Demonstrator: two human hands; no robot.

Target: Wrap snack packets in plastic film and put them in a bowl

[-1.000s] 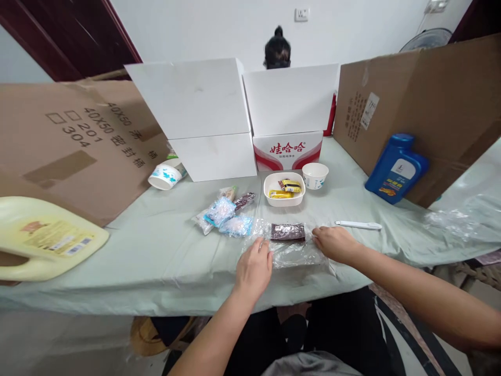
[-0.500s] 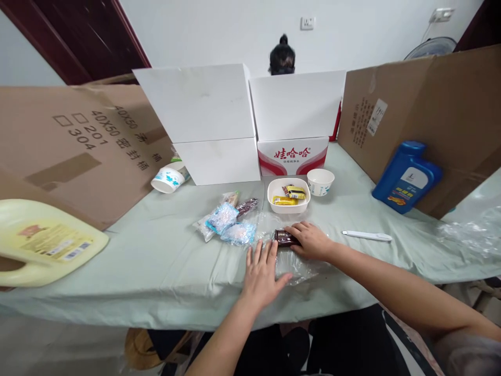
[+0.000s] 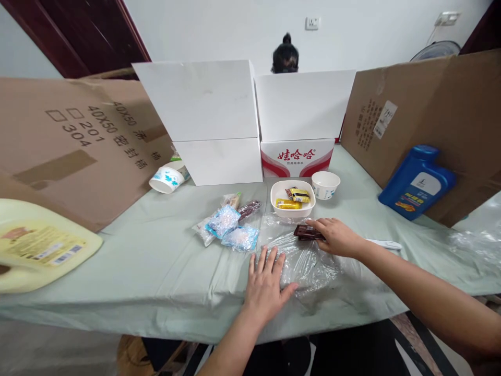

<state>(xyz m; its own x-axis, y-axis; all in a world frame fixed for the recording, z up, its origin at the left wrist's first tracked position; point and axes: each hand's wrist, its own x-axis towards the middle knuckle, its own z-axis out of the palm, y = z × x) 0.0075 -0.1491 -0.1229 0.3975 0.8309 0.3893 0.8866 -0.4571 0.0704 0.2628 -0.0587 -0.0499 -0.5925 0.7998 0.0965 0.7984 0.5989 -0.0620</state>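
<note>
Pale green cloth covers our table; our left hand lies flat, fingers spread, on a clear plastic bag; our right hand, nearer, seems to pinch the dark packet, long axis left-right, at the bag's far edge.

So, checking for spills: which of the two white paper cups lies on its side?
The blue-printed white paper cup by the brown cardboard sheet; the other paper cup stands upright beside the white rectangular dish.
</note>
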